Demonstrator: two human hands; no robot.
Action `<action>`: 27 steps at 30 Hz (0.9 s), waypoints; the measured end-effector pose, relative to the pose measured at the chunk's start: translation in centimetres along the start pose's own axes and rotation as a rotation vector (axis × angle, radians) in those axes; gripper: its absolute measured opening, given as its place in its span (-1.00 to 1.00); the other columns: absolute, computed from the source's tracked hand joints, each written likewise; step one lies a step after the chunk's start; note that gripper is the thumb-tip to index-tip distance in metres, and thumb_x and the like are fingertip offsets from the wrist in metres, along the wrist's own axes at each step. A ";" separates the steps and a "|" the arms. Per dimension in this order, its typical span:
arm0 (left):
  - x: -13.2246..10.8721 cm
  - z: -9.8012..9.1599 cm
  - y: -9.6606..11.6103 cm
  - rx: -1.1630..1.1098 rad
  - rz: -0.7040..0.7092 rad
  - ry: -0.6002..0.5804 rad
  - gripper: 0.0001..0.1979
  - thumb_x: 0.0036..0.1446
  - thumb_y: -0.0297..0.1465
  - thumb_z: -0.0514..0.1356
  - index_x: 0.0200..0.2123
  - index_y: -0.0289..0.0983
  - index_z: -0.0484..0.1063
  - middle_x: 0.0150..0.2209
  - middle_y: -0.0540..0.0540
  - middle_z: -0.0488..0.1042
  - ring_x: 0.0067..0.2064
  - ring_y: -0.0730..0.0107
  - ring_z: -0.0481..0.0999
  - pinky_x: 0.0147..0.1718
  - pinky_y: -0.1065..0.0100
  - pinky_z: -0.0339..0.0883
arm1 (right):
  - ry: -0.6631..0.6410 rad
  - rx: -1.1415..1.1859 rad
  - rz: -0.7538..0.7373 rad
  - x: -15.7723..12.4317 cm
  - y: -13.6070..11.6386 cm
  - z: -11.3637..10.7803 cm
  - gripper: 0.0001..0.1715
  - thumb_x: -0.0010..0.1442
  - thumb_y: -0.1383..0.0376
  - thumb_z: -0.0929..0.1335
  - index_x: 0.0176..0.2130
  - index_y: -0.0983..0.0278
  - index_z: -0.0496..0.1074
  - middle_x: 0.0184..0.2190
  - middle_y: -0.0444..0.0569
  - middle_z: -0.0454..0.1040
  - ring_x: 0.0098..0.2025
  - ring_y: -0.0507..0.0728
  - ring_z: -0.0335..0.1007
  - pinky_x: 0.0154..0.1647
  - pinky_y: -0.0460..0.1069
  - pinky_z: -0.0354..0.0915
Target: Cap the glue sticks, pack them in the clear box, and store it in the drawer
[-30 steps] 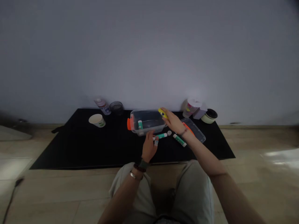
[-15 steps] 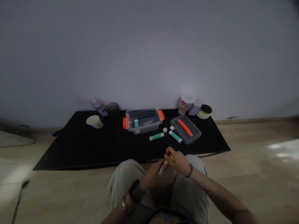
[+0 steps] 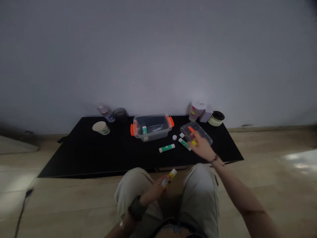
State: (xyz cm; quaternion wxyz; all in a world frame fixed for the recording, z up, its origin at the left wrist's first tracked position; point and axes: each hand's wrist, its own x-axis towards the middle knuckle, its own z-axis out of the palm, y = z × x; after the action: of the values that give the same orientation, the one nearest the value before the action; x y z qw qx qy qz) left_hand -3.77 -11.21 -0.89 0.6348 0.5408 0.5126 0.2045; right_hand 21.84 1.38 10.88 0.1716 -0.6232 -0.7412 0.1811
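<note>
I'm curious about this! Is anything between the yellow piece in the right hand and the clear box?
Yes. A green glue stick and a small white cap lie on the black mat between the yellow piece in the right hand and the clear box.

We note dim, cool light throughout, with the wall (image 3: 158,56) grey-blue and a soft pale glow low on it, right of centre. A bright patch (image 3: 300,163) lies on the floor at far right. The mat (image 3: 74,158) reads almost black, its detail lost. The right hand (image 3: 201,147) is smeared by motion blur. The corners darken, and straight lines bow toward the frame edges.
</note>
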 end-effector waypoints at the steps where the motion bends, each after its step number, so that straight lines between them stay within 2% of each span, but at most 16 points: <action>1: 1.5 0.2 0.0 0.208 -0.025 0.061 -0.54 0.37 -0.07 -0.13 -0.16 -0.27 0.40 -0.34 -0.08 0.50 -0.29 0.35 0.48 -0.25 0.33 0.35 | -0.173 -0.099 -0.010 0.7 -0.6 1.9 -0.60 0.19 0.12 0.37 -0.01 0.21 0.34 -0.34 -0.01 0.50 -0.34 0.16 0.47 -0.31 -0.01 0.27; 2: 2.9 0.3 0.2 0.386 -0.051 0.089 -0.61 0.40 -0.18 -0.13 -0.10 -0.26 0.39 -0.23 -0.12 0.54 -0.20 0.33 0.52 -0.19 0.34 0.34 | -0.297 -0.185 0.000 1.4 -1.0 3.8 -0.59 0.16 0.13 0.40 -0.02 0.21 0.36 -0.29 0.01 0.52 -0.28 0.19 0.49 -0.28 -0.01 0.27; 4: 5.3 0.4 1.3 0.508 -0.105 0.143 -0.67 0.39 -0.27 -0.09 -0.06 -0.32 0.37 -0.18 -0.23 0.56 -0.14 0.22 0.56 -0.17 0.29 0.33 | -0.429 -0.281 -0.005 2.6 -1.3 7.3 -0.59 0.16 0.16 0.42 -0.02 0.21 0.37 -0.15 0.05 0.53 -0.14 0.21 0.50 -0.21 -0.01 0.28; 7: 7.5 0.2 3.0 0.755 -0.171 0.255 -0.66 0.39 -0.24 -0.09 0.00 -0.32 0.33 -0.12 -0.28 0.56 -0.10 0.14 0.58 -0.20 0.28 0.33 | -0.360 -0.291 -0.003 3.6 -0.7 9.8 -0.62 0.29 0.21 0.33 0.08 0.23 0.32 0.01 0.09 0.48 -0.03 0.18 0.47 -0.15 -0.03 0.28; 10: 8.5 -0.1 3.8 0.927 -0.168 0.342 -0.64 0.38 -0.20 -0.07 0.06 -0.28 0.31 -0.10 -0.24 0.57 -0.09 0.15 0.58 -0.23 0.30 0.35 | -0.217 -0.224 -0.010 3.7 0.3 9.6 -0.67 0.36 0.21 0.24 0.08 0.24 0.32 0.01 0.06 0.49 -0.05 0.14 0.47 -0.17 -0.06 0.26; 13: 9.5 -0.4 4.0 0.966 -0.128 0.393 -0.65 0.35 -0.19 0.00 0.05 -0.26 0.33 -0.11 -0.22 0.56 -0.07 0.14 0.57 -0.22 0.29 0.36 | -0.191 -0.186 -0.008 2.9 0.9 8.7 -0.71 0.36 0.19 0.24 0.02 0.21 0.35 -0.13 -0.02 0.55 -0.11 0.12 0.49 -0.24 -0.07 0.23; 16: 10.9 -0.7 3.9 1.010 -0.067 0.432 -0.67 0.32 -0.20 0.04 -0.01 -0.27 0.39 -0.09 -0.23 0.54 -0.01 0.11 0.52 -0.17 0.26 0.36 | -0.272 -0.193 -0.011 1.7 1.0 8.8 -0.76 0.33 0.17 0.26 -0.05 0.17 0.40 -0.24 -0.08 0.57 -0.16 0.11 0.49 -0.28 -0.07 0.21; 21: 13.0 -1.2 3.8 1.086 0.053 0.499 -0.67 0.31 -0.23 0.04 -0.02 -0.32 0.41 -0.02 -0.32 0.48 0.05 0.02 0.45 -0.05 0.16 0.33 | -0.434 -0.220 -0.048 0.9 0.7 10.7 -0.77 0.31 0.15 0.29 -0.14 0.18 0.47 -0.24 -0.05 0.58 -0.13 0.13 0.50 -0.25 -0.06 0.23; 27: 14.1 -1.2 3.6 1.046 -0.044 0.506 -0.61 0.31 -0.24 0.06 0.10 -0.33 0.30 -0.07 -0.29 0.52 0.00 0.07 0.51 -0.14 0.24 0.34 | -0.494 -0.134 -0.032 2.0 0.3 12.8 -0.66 0.29 0.23 0.30 0.05 0.22 0.41 -0.10 0.01 0.58 -0.04 0.16 0.51 -0.14 -0.05 0.27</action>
State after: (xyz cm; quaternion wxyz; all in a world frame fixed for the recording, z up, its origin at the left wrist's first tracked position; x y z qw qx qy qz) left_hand 1.77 2.02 -3.62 0.1449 0.7061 0.6923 0.0337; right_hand 15.59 2.72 -0.41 -0.0534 -0.5582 -0.7808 0.2755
